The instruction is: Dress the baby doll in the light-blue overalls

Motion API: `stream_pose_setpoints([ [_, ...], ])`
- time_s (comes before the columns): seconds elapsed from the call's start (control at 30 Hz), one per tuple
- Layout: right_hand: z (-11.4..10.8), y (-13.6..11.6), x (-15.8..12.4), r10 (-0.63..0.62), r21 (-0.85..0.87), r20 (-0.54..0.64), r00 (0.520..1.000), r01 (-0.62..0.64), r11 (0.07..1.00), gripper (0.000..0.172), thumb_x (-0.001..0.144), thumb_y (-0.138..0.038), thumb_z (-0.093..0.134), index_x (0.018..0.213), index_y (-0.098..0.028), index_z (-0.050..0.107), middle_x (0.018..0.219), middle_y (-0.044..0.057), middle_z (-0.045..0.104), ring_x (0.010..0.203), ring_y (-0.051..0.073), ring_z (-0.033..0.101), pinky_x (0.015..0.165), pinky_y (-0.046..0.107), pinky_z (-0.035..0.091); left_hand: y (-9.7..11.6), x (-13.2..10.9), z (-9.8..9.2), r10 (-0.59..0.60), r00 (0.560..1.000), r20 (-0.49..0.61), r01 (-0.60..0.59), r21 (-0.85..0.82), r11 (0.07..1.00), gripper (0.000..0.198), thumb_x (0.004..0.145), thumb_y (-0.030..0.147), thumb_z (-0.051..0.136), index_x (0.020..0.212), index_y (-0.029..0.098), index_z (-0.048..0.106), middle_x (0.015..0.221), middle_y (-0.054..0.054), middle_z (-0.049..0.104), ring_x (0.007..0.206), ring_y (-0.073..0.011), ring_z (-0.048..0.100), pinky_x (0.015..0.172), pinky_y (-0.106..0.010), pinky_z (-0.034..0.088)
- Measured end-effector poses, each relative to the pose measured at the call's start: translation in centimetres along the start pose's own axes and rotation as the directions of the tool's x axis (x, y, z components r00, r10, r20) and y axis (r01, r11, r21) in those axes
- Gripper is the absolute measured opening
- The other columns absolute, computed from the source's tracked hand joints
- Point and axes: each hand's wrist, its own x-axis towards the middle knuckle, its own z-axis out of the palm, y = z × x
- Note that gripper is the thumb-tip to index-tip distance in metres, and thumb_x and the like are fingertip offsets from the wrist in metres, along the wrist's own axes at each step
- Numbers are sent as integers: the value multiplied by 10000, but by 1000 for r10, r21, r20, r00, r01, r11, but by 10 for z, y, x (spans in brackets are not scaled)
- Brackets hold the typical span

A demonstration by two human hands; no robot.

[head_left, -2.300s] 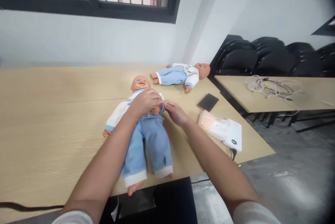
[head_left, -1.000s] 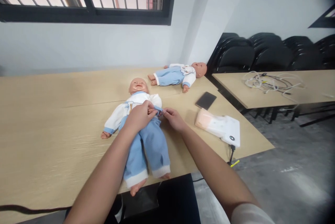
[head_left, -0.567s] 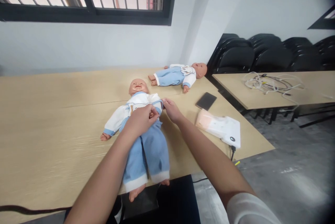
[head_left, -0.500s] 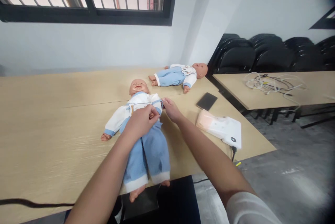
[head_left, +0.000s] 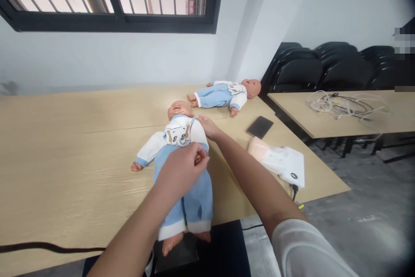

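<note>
A baby doll (head_left: pixel 179 135) lies on its back, dressed in a white top with an animal face and blue trousers. My left hand (head_left: pixel 184 167) is closed around the end of the doll's arm on the right side of the view, just below the blue cuff; the doll's hand is mostly hidden by my fingers. At the shoulder of that same arm, my right hand (head_left: pixel 208 127) pinches the white sleeve (head_left: pixel 198 133). The other doll arm rests out to the left, its cuff at the wrist.
A second, similarly dressed doll (head_left: pixel 216 94) lies behind. To the right are a black phone (head_left: pixel 260 127), a pack of wipes (head_left: pixel 264 152) and a white device (head_left: pixel 293 165) with a cable. Tangled cables (head_left: pixel 337 104) lie on another table, before stacked black chairs (head_left: pixel 300 71).
My right hand has moved from the cuff up to the doll's shoulder. My left hand has come down and right with the arm's end, and the sleeve now lies extended along the arm.
</note>
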Motion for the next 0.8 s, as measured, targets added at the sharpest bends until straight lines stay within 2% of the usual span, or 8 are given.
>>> stream_pose_setpoints([
  [0.13, 4, -4, 3, 63, -12, 85, 994, -62, 998, 390, 882, -460, 716, 1159, -187, 750, 1148, 95, 782, 1057, 250, 700, 904, 348, 573, -1, 1, 19, 24, 999, -21, -23, 45, 999, 69, 946, 298, 575, 888, 261, 587, 747, 23, 689, 710, -191, 629, 659, -326, 385],
  [0.27, 3, -14, -2, 134, -30, 212, 968, -130, 991, 361, 919, -415, 677, 1207, -217, 765, 1297, 85, 747, 1181, 262, 695, 1002, 359, 565, 0, 2, 36, 0, 999, -49, 2, 46, 999, 80, 961, 336, 571, 934, 263, 586, 774, 9, 703, 727, -209, 651, 678, -332, 399],
  [0.43, -3, -23, -10, 180, -182, 205, 962, -144, 973, 345, 973, -399, 574, 1186, -200, 760, 1302, 69, 748, 1169, 238, 688, 1012, 349, 557, -10, 6, 19, -8, 996, 88, 24, -179, 984, 346, 1016, 500, 481, 1268, 287, 585, 800, 7, 742, 744, -218, 700, 702, -327, 464],
  [0.5, -9, -26, -15, 135, -219, 189, 973, -92, 971, 356, 987, -387, 524, 1150, -181, 765, 1299, 71, 749, 1180, 232, 676, 1042, 353, 536, -30, 16, 0, -119, 991, -52, 109, -167, 980, 389, 1054, 457, 366, 1319, 279, 589, 790, -12, 749, 772, -229, 716, 731, -336, 486],
  [0.57, -16, -30, -20, 93, -266, 198, 976, -38, 963, 353, 980, -369, 519, 1135, -176, 771, 1312, 70, 743, 1212, 232, 659, 1084, 359, 505, -61, 33, -20, -210, 925, -317, 213, -24, 977, 375, 1042, 360, 357, 1265, 252, 639, 867, -55, 771, 848, -257, 722, 785, -362, 499],
  [0.63, -25, -37, -24, 95, -350, 230, 969, -8, 937, 350, 951, -325, 557, 1190, -178, 765, 1337, 71, 732, 1224, 237, 653, 1099, 369, 490, -98, 54, -35, -204, 866, -457, 296, 139, 945, 329, 966, 281, 468, 1193, 230, 701, 1047, -112, 786, 1000, -303, 714, 880, -403, 506],
  [0.7, -32, -44, -27, 118, -447, 279, 953, 20, 894, 408, 913, -247, 576, 1284, -185, 734, 1364, 70, 718, 1208, 240, 660, 1077, 370, 499, -133, 75, -43, -142, 909, -392, 250, 241, 938, 259, 877, 252, 577, 1046, 216, 771, 1180, -143, 770, 1142, -343, 676, 996, -438, 485],
  [0.8, -36, -51, -28, 120, -618, 341, 933, 126, 776, 502, 860, -150, 572, 1341, -193, 710, 1338, 62, 733, 1140, 238, 684, 1002, 337, 519, -171, 98, -43, -110, 988, -105, 112, 11, 994, 288, 843, 336, 632, 1060, 234, 791, 1201, -101, 782, 1131, -308, 698, 1006, -400, 512],
])
